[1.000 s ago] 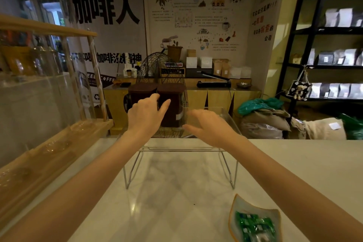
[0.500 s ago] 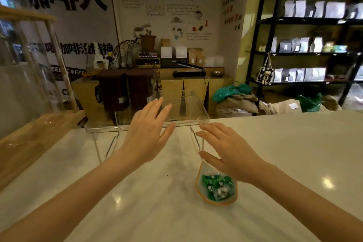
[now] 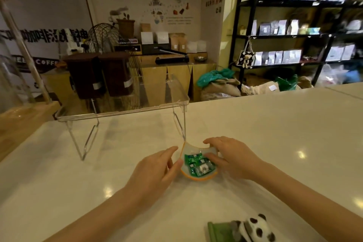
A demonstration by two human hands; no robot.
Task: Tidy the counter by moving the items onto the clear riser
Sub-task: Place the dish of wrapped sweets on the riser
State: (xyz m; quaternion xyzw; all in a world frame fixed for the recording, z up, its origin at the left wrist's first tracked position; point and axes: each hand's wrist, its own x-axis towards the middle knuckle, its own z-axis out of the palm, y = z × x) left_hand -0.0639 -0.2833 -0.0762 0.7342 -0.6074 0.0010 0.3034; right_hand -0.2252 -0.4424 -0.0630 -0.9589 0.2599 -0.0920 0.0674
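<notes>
Our counter (image 3: 275, 133) is mostly bare, with the riser (image 3: 121, 112) standing empty at its far edge, ready to take things on its top. Just in front of its right leg sits the dish (image 3: 198, 175) of green candies (image 3: 193, 161), still on the counter. We cup it from both sides, left hand (image 3: 155, 171) and right hand (image 3: 233, 157) curled onto its rim, likely so the shallow curved dish stays level when lifted. That leg stands close to the lift path. The panda toy (image 3: 253, 229) waits near us.
</notes>
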